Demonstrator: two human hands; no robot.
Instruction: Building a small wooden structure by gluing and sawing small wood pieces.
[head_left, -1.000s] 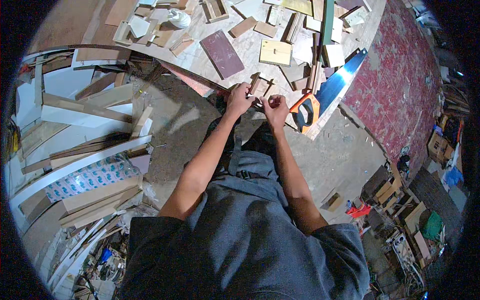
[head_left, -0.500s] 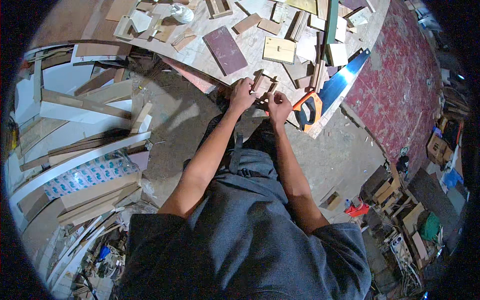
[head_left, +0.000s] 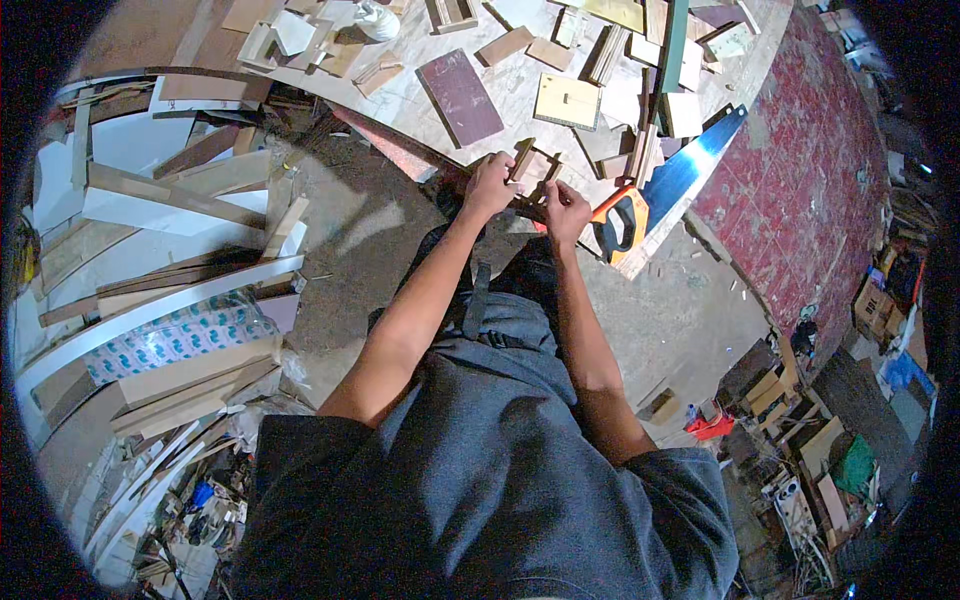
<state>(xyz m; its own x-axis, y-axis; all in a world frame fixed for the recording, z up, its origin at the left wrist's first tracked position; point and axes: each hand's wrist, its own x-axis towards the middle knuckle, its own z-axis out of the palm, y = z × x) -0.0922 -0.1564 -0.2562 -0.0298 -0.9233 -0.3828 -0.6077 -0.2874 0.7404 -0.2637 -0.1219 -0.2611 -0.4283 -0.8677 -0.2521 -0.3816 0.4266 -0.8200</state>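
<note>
At the near edge of the worktable (head_left: 440, 135), a small open wooden frame (head_left: 524, 160) of brown strips sits between my hands. My left hand (head_left: 488, 186) is closed on the frame's left side, the thumb toward its inside. The fingers of my right hand (head_left: 567, 212) pinch at the near end of its right strip; a tiny piece held there could not be made out. Just right of that hand lies a handsaw (head_left: 690, 165) with an orange and black handle, its blade slanting away to the far right.
A dark reddish board (head_left: 460, 98), a pale square panel (head_left: 567, 101) and a long green strip (head_left: 673, 50) lie on the tabletop among offcuts. A white bottle (head_left: 377, 20) stands at the far left. Stacked boards (head_left: 180, 215) fill the left floor; scrap lies at lower right.
The whole view has shifted slightly, so the table sits a little farther right. Both hands stay at the small wooden frame, with hardly any movement of the fingers.
</note>
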